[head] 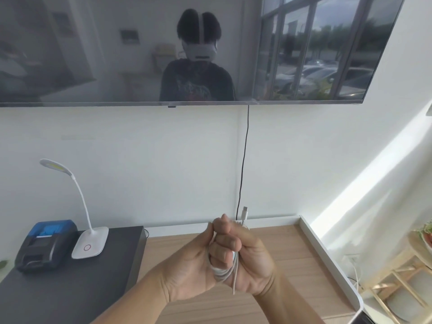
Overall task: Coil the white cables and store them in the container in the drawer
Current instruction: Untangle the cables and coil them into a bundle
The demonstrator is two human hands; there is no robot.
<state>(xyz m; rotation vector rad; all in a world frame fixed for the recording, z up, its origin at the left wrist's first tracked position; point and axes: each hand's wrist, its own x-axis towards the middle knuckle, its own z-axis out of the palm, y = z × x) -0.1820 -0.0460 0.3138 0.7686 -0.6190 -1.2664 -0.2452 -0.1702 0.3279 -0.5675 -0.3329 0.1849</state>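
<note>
A white cable (223, 273) is wound into a small bundle between my two hands, held up in front of me over the wooden surface (280, 249). My left hand (189, 263) grips the bundle from the left, fingers curled round the loops. My right hand (247, 260) holds it from the right, fingers wrapped over the strands. The cable's plug end (245, 212) sticks up above my fingers, and a short loose strand hangs below the bundle. No drawer or container is in view.
A black cabinet (70, 288) at the left carries a blue-and-black printer (45, 245) and a white desk lamp (90, 244). A TV (187, 50) hangs on the wall, its black cord (243, 160) running down. A wooden rack (397, 284) stands at the right.
</note>
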